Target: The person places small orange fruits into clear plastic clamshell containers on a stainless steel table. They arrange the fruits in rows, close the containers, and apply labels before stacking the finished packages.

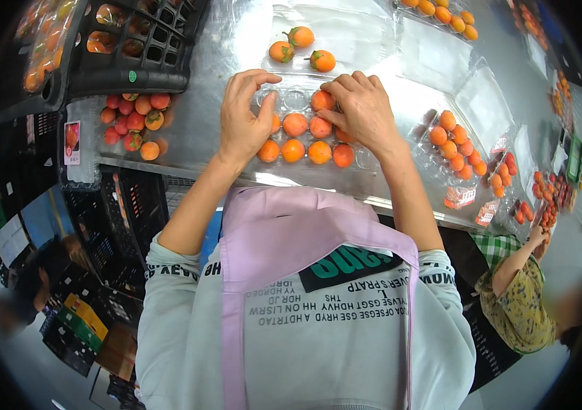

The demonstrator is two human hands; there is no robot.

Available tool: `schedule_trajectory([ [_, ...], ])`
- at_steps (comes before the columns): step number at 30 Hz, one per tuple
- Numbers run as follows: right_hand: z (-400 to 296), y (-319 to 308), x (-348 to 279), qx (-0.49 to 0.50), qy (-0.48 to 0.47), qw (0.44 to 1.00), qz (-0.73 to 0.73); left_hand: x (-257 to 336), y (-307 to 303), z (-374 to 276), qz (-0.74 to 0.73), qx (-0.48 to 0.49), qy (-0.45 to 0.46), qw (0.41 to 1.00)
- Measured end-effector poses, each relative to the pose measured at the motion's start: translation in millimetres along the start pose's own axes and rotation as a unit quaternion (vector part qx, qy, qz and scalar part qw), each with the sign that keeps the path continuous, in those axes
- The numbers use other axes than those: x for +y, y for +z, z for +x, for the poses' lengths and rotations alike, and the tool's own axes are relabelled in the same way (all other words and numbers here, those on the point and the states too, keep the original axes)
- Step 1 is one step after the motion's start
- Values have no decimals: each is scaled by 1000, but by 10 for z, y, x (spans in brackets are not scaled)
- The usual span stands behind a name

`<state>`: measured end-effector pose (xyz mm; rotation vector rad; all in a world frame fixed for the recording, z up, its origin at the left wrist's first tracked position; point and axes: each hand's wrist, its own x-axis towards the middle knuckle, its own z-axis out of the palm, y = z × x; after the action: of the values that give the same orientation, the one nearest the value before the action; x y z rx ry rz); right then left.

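A clear plastic tray [296, 93] lies before me on the metal table, with rows of round orange fruits [292, 150], possibly persimmons, in its cups. My right hand [360, 107] has thumb and fingers around a fruit [323, 101] at the tray's far row. Over the left end, my left hand [250, 115] is curved with thumb and fingers apart and nothing visible between them. It partly covers a fruit at that end. Two cups in the far row show no fruit. Beyond the tray are three loose fruits [301, 37] with green calyxes.
A black plastic crate [127, 79] stands at the left, beside a pile of red and orange fruits [136, 121]. Another filled clear tray [457, 144] lies right on the metal table [209, 123]. At the lower right, a co-worker [519, 292] handles fruit; another person [24, 297] is lower left.
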<state>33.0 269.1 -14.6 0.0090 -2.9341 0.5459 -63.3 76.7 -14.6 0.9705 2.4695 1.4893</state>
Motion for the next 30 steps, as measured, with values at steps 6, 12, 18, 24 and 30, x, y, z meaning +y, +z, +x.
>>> schedule_trajectory([
  [6,18,-17,93,-30,25,997,60,86,51,-132,-66,8,-74,995],
  [12,-148,-197,30,-50,209,880,424,201,173,-231,-314,-129,-300,892],
  [18,-210,-303,-132,-1,102,913,396,344,234,-196,-483,-210,-350,775],
  [24,-273,-161,-252,28,173,859,481,386,284,-242,-481,-148,-316,804],
  [30,-303,-117,-180,23,246,772,586,297,249,-283,-520,-169,-325,772],
])
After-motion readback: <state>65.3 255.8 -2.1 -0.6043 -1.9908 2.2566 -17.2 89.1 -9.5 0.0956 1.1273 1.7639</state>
